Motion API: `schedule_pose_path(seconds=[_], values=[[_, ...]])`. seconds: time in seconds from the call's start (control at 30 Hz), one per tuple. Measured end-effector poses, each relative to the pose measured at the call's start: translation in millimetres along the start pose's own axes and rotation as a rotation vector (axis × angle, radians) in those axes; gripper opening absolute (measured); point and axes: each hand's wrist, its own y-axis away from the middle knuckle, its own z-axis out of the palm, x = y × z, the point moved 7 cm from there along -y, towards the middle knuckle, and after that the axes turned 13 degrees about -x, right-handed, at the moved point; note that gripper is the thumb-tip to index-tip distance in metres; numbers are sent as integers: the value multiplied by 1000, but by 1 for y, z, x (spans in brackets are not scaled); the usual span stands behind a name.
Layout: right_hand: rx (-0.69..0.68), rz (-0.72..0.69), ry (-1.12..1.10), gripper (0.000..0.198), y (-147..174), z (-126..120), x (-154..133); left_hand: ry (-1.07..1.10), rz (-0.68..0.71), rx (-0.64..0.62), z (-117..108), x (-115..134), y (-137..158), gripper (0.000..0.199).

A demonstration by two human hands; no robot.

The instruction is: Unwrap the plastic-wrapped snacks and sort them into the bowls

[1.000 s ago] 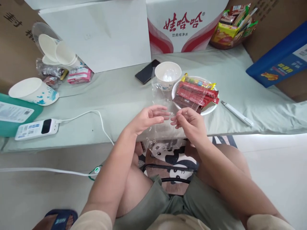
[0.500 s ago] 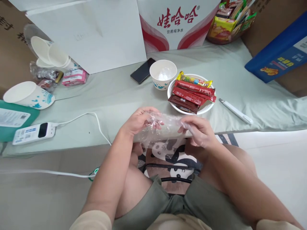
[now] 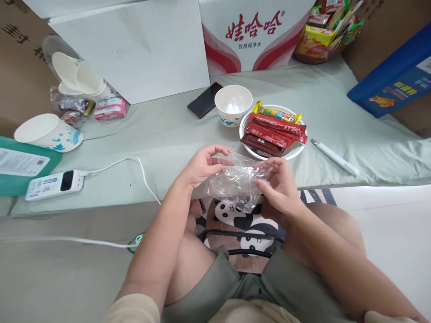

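A crinkled clear plastic bag [image 3: 235,184] hangs stretched between my two hands, just in front of the table edge and above my lap. My left hand [image 3: 208,165] pinches its upper left part between thumb and fingers. On the other side, my right hand [image 3: 279,186] grips the bag's right edge, thumb toward me. Just beyond the hands stands a white bowl [image 3: 301,150] filled with red, brown and yellow wrapped snack bars [image 3: 272,130]. Beside it is a paper cup [image 3: 232,117] with something whitish inside that I cannot make out.
A white utility knife [image 3: 335,156] lies right of the bowl, a phone [image 3: 204,101] behind the cup. At left are a large paper cup [image 3: 60,137], a white power bank [image 3: 54,185] with a cable, and a green package [image 3: 30,168]. A snack basket [image 3: 314,56] stands at the back right.
My hands have shifted their hold on the plastic bag. It now hangs more spread out, and my right hand has turned, its thumb lying over the bag's side. The camera view has shifted slightly.
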Motion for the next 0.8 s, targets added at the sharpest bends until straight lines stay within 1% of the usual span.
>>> schedule_pose_path(seconds=[0.07,0.1,0.13,0.17,0.23,0.27,0.3,0.33,0.4,0.47,0.53,0.6,0.63,0.7,0.77,0.8], values=[[15,100,-179,60,4,9,10,41,25,-15,1,4,2,29],[1,142,-227,64,4,14,13,56,37,-24,1,6,3,31],[-20,181,-243,60,5,18,15,68,45,-32,1,8,4,36],[-37,212,-239,49,5,20,16,82,52,-36,1,9,5,43],[-48,246,-220,24,3,21,17,127,53,-27,-1,10,7,64],[-37,252,-223,21,2,19,17,160,40,-21,-2,8,7,73],[-16,255,-241,21,2,17,17,194,10,-22,-1,5,7,80],[9,256,-269,23,1,15,17,220,-39,-37,0,0,6,81],[48,260,-327,26,0,13,17,215,-165,-88,6,-11,4,74],[57,268,-358,31,-1,13,17,145,-235,-102,10,-18,3,60],[12,309,-346,36,-2,16,19,83,-201,-79,9,-16,1,47],[-35,348,-293,35,-2,19,20,80,-142,-93,11,-11,0,46],[-37,348,-263,33,-2,18,20,80,-140,-123,13,-10,0,49],[-1,321,-234,30,-3,13,17,42,-206,-198,18,-12,1,52],[19,322,-237,29,-2,9,16,-38,-280,-234,19,-15,3,43],[1,339,-228,29,-2,9,16,-75,-285,-220,18,-15,3,36]])
